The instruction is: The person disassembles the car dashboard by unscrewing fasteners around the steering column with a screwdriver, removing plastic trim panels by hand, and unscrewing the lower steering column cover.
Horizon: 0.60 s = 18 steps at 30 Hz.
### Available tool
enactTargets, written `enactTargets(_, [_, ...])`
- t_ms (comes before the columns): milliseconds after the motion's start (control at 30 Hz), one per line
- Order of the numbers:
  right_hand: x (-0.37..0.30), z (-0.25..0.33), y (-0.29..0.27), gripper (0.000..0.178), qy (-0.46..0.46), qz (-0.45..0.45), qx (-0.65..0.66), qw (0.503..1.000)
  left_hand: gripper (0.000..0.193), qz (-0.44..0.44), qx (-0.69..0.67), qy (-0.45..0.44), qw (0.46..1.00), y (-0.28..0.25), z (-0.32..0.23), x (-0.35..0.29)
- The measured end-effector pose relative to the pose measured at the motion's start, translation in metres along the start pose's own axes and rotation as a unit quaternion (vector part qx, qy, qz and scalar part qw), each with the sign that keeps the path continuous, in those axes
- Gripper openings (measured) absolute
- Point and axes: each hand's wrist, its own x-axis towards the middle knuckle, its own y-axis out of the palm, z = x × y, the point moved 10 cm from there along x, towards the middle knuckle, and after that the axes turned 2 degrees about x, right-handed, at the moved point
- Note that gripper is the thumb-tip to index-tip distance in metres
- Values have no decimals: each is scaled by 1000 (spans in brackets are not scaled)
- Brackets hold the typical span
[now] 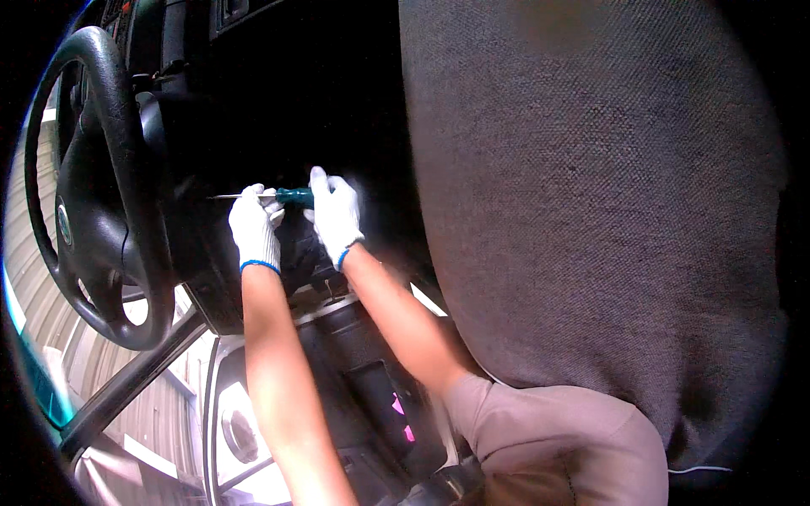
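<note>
The screwdriver (295, 198) lies nearly level across the middle of the view, its teal handle to the right and its thin metal shaft pointing left, into the deep shadow beside the steering wheel (97, 219). The work with it looks under way rather than finished, since the tool is in use between both hands. What its tip meets is too dark to make out, so whether any fastener is turned, loosened or out cannot be told, nor how much is left. No removed part or loose screw shows.

Both hands wear white knit gloves with blue cuff edges. The left hand (255, 226) has its fingers curled around the shaft just ahead of the handle, seemingly to steady it. The right hand (337, 218) grasps the butt end of the handle, thumb raised along the near side of the glove and fingers bent in; how tightly it clenches cannot be told.

Around them, dark trim (215, 278) lies between the wheel and the left forearm. A grey fabric seat (591, 194) fills the right side, the mauve-brown sleeve (515, 422) lies along its lower edge, and a door (333, 354) with pink marks stands beyond the forearms.
</note>
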Motion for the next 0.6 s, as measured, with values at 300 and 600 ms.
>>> enactTargets(300, [-14, -4, 0, 42, -12, -4, 66, 998, 33, 7, -53, -7, 999, 2, 4, 3])
enactTargets(600, [-11, -2, -20, 41, -69, -49, 131, 988, 32, -25, -30, -22, 999, 13, 0, -5])
